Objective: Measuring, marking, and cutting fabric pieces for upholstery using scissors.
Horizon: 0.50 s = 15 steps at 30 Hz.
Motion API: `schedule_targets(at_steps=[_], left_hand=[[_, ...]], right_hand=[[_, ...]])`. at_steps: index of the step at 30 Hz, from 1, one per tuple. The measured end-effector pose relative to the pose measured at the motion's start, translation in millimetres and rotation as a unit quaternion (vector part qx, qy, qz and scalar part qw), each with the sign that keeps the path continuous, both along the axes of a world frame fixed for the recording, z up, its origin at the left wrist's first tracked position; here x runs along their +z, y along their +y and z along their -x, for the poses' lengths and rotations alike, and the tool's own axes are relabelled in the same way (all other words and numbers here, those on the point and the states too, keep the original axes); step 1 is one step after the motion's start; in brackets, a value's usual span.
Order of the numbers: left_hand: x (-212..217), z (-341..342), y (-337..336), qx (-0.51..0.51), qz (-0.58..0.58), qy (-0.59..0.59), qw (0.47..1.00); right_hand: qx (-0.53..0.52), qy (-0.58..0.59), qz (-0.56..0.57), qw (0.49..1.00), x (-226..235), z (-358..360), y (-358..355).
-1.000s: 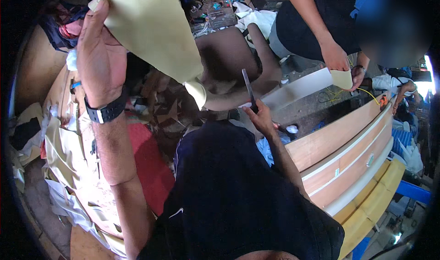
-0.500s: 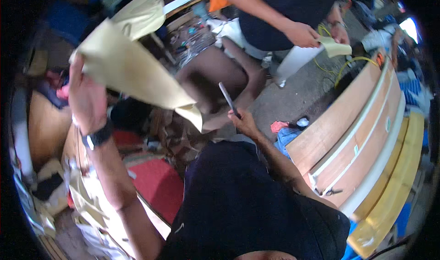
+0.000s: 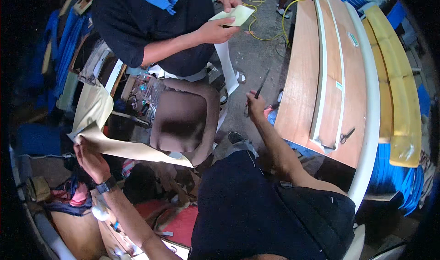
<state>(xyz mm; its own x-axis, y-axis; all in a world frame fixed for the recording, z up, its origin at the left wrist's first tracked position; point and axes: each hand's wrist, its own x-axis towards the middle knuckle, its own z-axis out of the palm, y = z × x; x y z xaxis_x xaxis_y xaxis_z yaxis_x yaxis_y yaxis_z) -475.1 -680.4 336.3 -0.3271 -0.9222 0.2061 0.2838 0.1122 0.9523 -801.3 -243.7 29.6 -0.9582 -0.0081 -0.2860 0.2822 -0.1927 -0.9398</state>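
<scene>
Your left hand (image 3: 94, 161) grasps the cream sheet (image 3: 133, 150), likely light and floppy; grip its edge. Your right hand (image 3: 255, 107) clasps a knife (image 3: 263, 82), perhaps.

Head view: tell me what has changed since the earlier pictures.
The view has swung right, so the co-worker now shows left of centre. The left hand, with the cream strip, sits lower in the picture. The tool in the right hand now leans right instead of left. Nothing was let go: both hands keep their holds.
</scene>
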Motion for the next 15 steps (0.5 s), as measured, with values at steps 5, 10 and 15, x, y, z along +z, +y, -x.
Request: schedule_targets(at_steps=[5, 10, 15], left_hand=[[38, 26, -48, -0.007, 0.123, -0.005, 0.992], [76, 35, -73, 0.038, 0.197, -0.116, 0.973], [196, -45, -127, 0.007, 0.163, -0.087, 0.983]], right_hand=[[-0.024, -0.036, 0.028, 0.999, -22, 38, 4], [-0.065, -0.133, 0.080, 0.986, -79, 42, 3], [0.034, -0.188, -0.013, 0.981, -89, 20, -7]])
